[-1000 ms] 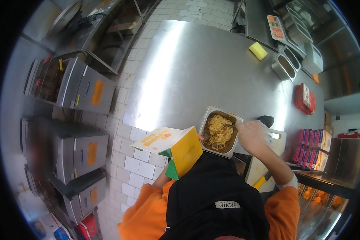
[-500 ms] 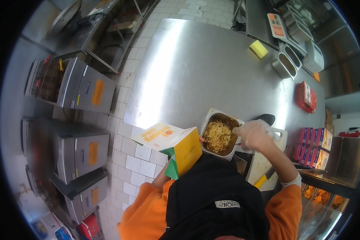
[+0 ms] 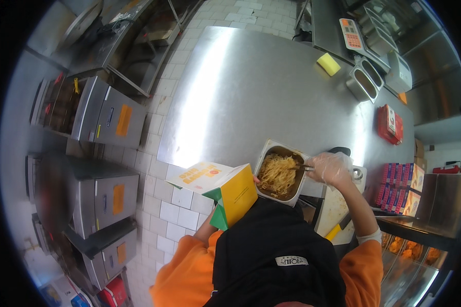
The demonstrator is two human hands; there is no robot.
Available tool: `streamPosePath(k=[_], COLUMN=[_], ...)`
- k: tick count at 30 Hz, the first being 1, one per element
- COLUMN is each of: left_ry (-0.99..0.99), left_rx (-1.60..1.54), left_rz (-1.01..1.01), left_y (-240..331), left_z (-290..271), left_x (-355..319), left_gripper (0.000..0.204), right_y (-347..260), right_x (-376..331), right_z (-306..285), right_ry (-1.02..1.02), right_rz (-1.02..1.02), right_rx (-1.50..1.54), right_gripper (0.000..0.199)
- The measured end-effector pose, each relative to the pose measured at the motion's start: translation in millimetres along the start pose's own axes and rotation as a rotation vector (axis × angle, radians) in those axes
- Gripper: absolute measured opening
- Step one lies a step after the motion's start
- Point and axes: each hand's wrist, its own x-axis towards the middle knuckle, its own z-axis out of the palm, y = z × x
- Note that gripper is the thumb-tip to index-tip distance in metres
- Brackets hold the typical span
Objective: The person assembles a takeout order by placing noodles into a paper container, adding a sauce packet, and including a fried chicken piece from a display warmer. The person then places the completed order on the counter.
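Fingers of the gloved right hand are closed around a thin metal utensil whose tip reaches into the pale yellow noodles filling a rectangular steel pan. That pan sits at the near edge of the broad stainless-steel counter, just right of picture centre. The left hand is almost wholly hidden behind an open yellow and green cardboard takeaway box, which it holds tilted at about nine o'clock from the pan, nearly touching the pan's rim; only a fingertip shows beside the box, so how its fingers are set I cannot tell. Orange sleeves and a black apron fill the lower edge of the view. At about one o'clock from the pan, far across the counter, lies a yellow sponge, with two small deep steel tubs just beyond it. At three o'clock, stacks of red cartons stand along the counter's right end, and a red flat packet lies at two o'clock. Grey metal cabinets with orange labels stand on the tiled floor at nine to ten o'clock.
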Motion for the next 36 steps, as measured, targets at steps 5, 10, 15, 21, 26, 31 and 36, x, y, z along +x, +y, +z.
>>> streamPosePath(k=[5,10,15,21,26,31,36], left_ry=[-0.007,0.003,0.003,0.001,0.002,-0.011,-0.015], left_rx=[0.007,0.01,0.006,0.006,0.011,0.018,0.032], left_rz=[-0.006,-0.004,-0.014,-0.019,0.001,-0.024,-0.031], left_y=[-0.6,-2.9,-2.7,-0.1,-1.2,-0.6,-1.6], left_z=[-1.5,-3.2,-2.6,-1.7,-2.6,-3.8,-6.8], left_x=[-0.5,-2.7,-3.7,-7.2,-9.2,-7.8,-9.4], left_gripper=[0.047,0.047,0.047,0.048,0.048,0.048,0.048], right_y=[-14.4,-38.4,-41.7,3.1,38.4,31.6,-28.8], right_x=[-20.5,-26.7,8.6,15.1,-14.2,-51.6,-28.4], right_z=[-10.9,17.6,52.7,70.6,35.6,6.7,35.7], right_ry=[0.135,0.295,0.21,-0.03,0.09,0.183,0.31], right_rz=[0.134,-0.062,-0.097,-0.372,-0.509,-0.082,-0.116], right_rx=[0.06,-0.109,-0.045,0.308,0.525,-0.02,-0.219], right_gripper=[0.023,0.019,0.03,0.047,0.056,0.053,0.046])
